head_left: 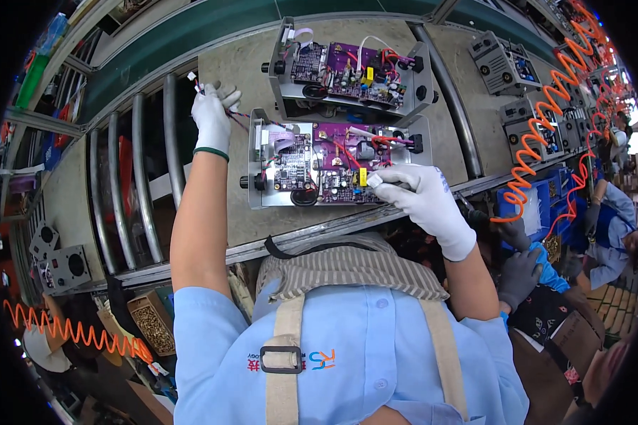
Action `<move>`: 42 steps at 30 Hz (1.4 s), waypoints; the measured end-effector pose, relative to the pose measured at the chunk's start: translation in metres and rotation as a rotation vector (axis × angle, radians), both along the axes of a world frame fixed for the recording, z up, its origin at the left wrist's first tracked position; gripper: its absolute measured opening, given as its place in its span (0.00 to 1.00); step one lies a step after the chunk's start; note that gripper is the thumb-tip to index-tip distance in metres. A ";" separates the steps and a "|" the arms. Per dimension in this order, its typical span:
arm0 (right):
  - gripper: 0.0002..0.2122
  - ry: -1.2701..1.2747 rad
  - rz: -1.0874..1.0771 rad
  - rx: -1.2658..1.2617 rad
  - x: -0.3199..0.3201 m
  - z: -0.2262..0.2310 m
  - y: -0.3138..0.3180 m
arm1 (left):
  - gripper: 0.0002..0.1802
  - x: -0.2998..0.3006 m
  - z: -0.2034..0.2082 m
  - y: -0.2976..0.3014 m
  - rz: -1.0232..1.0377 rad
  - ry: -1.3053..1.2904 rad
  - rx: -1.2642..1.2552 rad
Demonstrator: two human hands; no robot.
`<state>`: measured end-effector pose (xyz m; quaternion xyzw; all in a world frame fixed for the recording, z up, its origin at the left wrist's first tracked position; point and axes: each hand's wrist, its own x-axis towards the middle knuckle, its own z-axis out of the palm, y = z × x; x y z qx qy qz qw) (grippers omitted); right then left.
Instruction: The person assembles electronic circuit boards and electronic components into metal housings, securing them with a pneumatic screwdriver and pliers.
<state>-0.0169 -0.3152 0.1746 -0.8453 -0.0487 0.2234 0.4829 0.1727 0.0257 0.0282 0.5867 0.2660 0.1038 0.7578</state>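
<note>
In front of me lies an open metal chassis [422, 163] holding a purple circuit board [333, 152] and a darker board [290, 166] beside it. My left hand [211, 113], in a white glove, is closed around a thin wire cable [239, 119] left of the chassis. A small white connector [191, 76] sticks out past its fingertips, and the wires lead back toward the chassis. My right hand [429, 202], also gloved, pinches a small white connector [374, 181] at the near edge of the purple board, next to a yellow component [363, 177]. Whether that connector touches the board, I cannot tell.
A second open chassis [280, 92] stands just behind the first. Metal rollers [143, 180] lie to the left, another roller [450, 106] to the right. More grey units [503, 64] and an orange coiled hose [539, 134] are farther right. Co-workers' gloved hands [521, 276] show at lower right.
</note>
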 end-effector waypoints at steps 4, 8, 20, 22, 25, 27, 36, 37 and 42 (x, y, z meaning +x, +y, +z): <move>0.13 -0.264 0.096 0.069 -0.005 -0.024 0.008 | 0.23 0.020 0.030 -0.023 -0.207 -0.029 0.098; 0.12 -0.353 0.094 0.042 0.000 -0.031 0.010 | 0.20 0.056 0.100 -0.045 -0.068 -0.485 0.084; 0.07 -0.719 0.481 -0.256 0.028 -0.026 0.024 | 0.13 -0.202 0.130 -0.063 -0.829 -0.216 0.929; 0.08 -0.722 0.607 -0.407 0.039 -0.027 0.032 | 0.19 -0.235 0.098 -0.073 -1.002 -0.282 0.957; 0.10 -0.712 0.720 -0.256 0.049 -0.037 0.039 | 0.28 -0.243 0.062 -0.087 -1.093 -0.207 1.151; 0.10 -0.644 0.755 -0.244 0.050 -0.041 0.039 | 0.31 -0.242 0.059 -0.090 -1.098 -0.159 1.205; 0.08 -0.632 0.777 -0.355 0.049 -0.036 0.037 | 0.33 -0.245 0.055 -0.089 -1.088 -0.054 1.401; 0.07 -0.742 0.690 -0.285 0.047 -0.031 0.036 | 0.30 -0.250 0.047 -0.088 -0.925 -0.144 1.122; 0.06 -0.338 0.657 -0.348 0.008 0.000 0.045 | 0.22 -0.257 0.085 -0.089 -0.826 -0.065 0.224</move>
